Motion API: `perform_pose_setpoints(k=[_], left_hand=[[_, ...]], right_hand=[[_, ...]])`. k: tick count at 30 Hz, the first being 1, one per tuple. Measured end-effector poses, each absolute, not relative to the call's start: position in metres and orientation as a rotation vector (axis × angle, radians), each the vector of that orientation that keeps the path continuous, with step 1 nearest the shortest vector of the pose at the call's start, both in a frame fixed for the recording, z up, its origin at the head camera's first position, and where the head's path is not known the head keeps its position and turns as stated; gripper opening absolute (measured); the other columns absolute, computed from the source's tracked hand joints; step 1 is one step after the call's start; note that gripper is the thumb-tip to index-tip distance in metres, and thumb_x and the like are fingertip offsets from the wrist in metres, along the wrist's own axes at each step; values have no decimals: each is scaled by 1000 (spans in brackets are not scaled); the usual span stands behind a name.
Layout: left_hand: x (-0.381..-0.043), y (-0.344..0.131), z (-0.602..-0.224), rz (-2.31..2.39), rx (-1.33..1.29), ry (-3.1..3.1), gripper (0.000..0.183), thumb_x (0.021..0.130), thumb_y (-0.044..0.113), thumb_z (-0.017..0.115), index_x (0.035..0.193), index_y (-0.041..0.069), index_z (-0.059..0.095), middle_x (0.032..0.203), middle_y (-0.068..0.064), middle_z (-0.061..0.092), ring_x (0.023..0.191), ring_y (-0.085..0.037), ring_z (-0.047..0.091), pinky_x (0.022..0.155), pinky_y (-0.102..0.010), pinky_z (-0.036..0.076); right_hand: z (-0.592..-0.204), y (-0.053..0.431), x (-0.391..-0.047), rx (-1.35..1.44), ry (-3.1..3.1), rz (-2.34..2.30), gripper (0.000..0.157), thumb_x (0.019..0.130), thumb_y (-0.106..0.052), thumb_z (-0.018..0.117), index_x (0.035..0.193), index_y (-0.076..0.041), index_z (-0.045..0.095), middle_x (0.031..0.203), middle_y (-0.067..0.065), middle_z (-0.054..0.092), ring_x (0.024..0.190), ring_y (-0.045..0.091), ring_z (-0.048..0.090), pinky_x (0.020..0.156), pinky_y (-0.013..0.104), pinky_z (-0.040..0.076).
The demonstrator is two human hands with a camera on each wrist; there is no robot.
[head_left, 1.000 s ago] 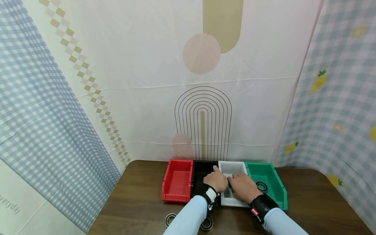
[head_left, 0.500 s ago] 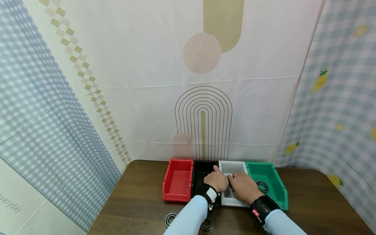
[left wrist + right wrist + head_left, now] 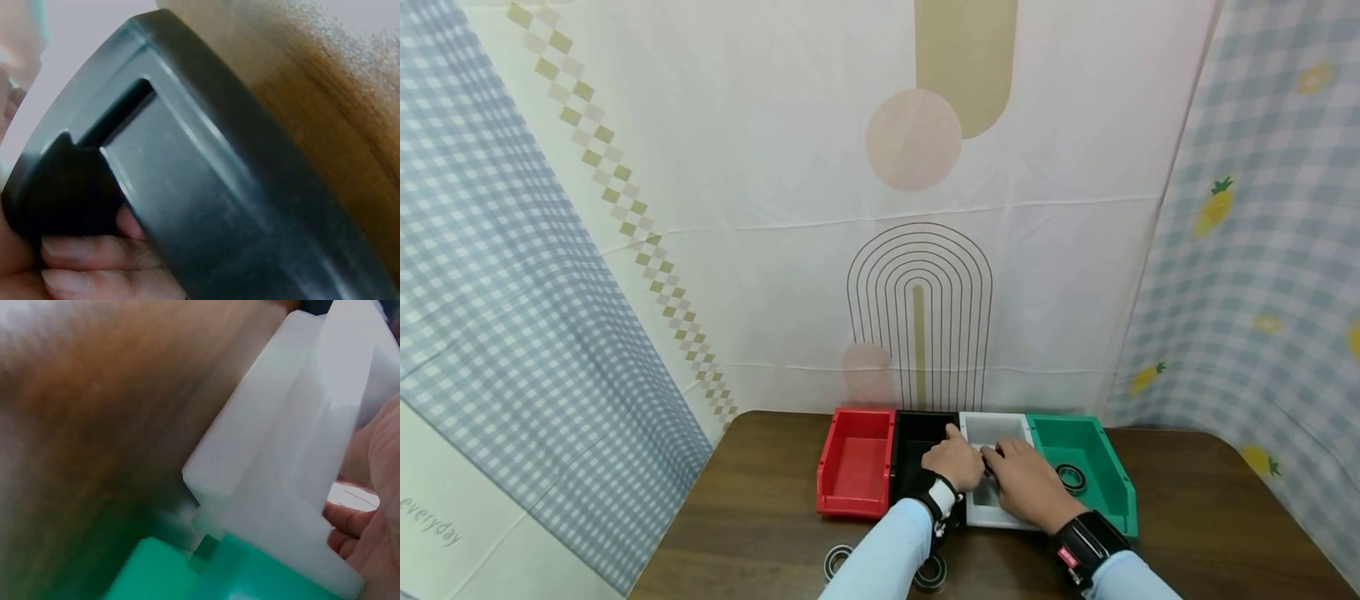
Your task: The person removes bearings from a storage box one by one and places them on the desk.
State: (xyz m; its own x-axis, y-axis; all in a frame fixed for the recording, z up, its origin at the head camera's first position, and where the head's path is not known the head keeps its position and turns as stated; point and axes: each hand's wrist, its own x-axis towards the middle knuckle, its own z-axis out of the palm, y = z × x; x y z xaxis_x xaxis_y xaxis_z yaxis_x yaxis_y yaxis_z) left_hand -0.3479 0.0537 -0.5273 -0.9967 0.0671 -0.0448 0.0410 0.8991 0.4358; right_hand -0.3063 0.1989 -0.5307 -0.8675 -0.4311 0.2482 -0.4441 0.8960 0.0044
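Four open plastic bins stand side by side: a red bin [image 3: 854,458], a black bin [image 3: 917,429], a white bin [image 3: 996,425] and a green bin [image 3: 1093,450]. My left hand [image 3: 953,464] is over the black bin, close to its side toward the white one. In the left wrist view its curled fingers [image 3: 100,253] show inside the black bin's front opening. My right hand [image 3: 1026,479] reaches into the white bin, fingertips close to my left hand. A dark patch shows between the two hands; I cannot tell what either hand holds. A bearing [image 3: 1071,489] lies in the green bin.
Two bearings lie on the brown wooden table [image 3: 760,483] in front of the bins, one a ring [image 3: 835,558] left of my left sleeve, the other a ring [image 3: 931,586] right of it. Patterned cloth [image 3: 775,292] hangs behind the table and on both sides.
My right hand and wrist have shifted slightly, the wrist to the right and down, and its fingers have lifted a little. My left hand stays almost where it was.
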Motion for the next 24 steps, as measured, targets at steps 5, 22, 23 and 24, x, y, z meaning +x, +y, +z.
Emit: perform_pose_setpoints(k=[5, 22, 23, 24], left_hand=[[-347, 55, -528, 723, 93, 2986, 49, 105, 34, 57, 138, 0, 49, 65, -8, 61, 56, -25, 55, 56, -38, 43], [-343, 52, -527, 716, 136, 3008, 41, 107, 28, 49, 137, -1, 48, 63, -9, 59, 54, -26, 54, 55, -39, 44], [-343, 52, -526, 725, 140, 3003, 41, 107, 27, 49, 136, -1, 48, 63, -9, 59, 53, -27, 54, 54, -39, 43], [-343, 51, -526, 727, 144, 2998, 41, 107, 27, 49, 136, -1, 47, 63, -9, 58, 53, -27, 54, 53, -38, 42]], right_hand=[[-532, 203, -291, 638, -2827, 125, 45, 98, -15, 74, 142, -5, 67, 112, 8, 65, 102, 22, 59, 90, 46, 54], [-534, 202, -233, 625, -2821, 314, 46, 101, -20, 74, 145, -12, 65, 123, 2, 64, 112, 19, 61, 92, 42, 56], [-535, 202, -230, 643, -2817, 327, 46, 100, -20, 74, 145, -11, 65, 123, 2, 64, 111, 18, 61, 90, 41, 56], [-535, 203, -227, 662, -2810, 335, 46, 100, -20, 74, 144, -10, 65, 122, 1, 64, 110, 17, 61, 89, 40, 55]])
